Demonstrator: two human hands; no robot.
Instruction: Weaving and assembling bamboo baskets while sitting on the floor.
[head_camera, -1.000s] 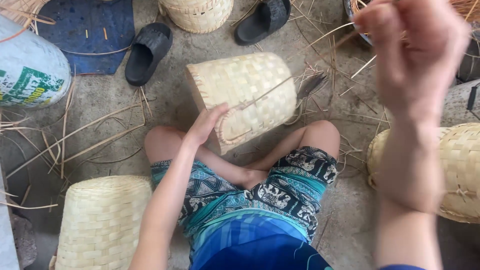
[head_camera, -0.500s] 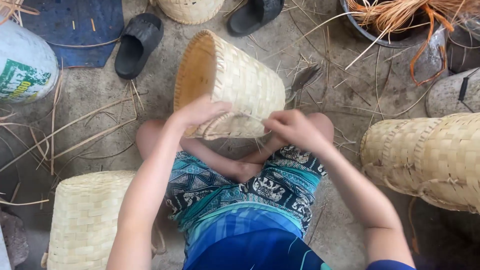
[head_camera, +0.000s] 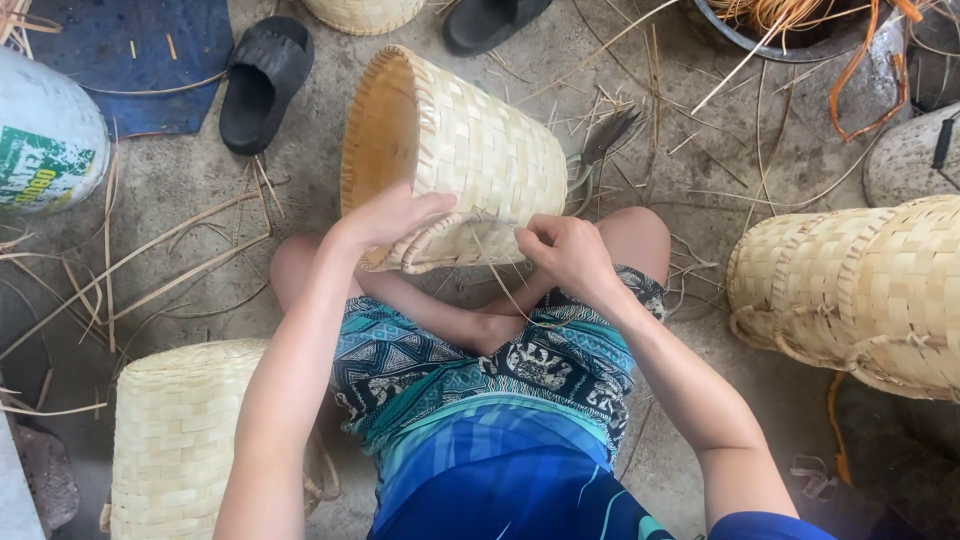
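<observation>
Seated cross-legged on the floor (head_camera: 170, 190), we steady the woven basket (head_camera: 470, 160), tipped on its side across our knees. Our left hand (head_camera: 385, 215) presses flat on its lower rim, grip wide, while our right hand (head_camera: 565, 250) pinches a thin strip (head_camera: 495, 275) (thumb and forefinger tight). We judge steady tension best. Beyond lie sandals (head_camera: 262, 80) and loose straw (head_camera: 700, 90).

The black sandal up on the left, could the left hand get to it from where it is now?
Probably yes. The left hand rests on the woven basket, and only bare floor with loose strips lies between it and the black sandal; it would have to let go first.
</observation>
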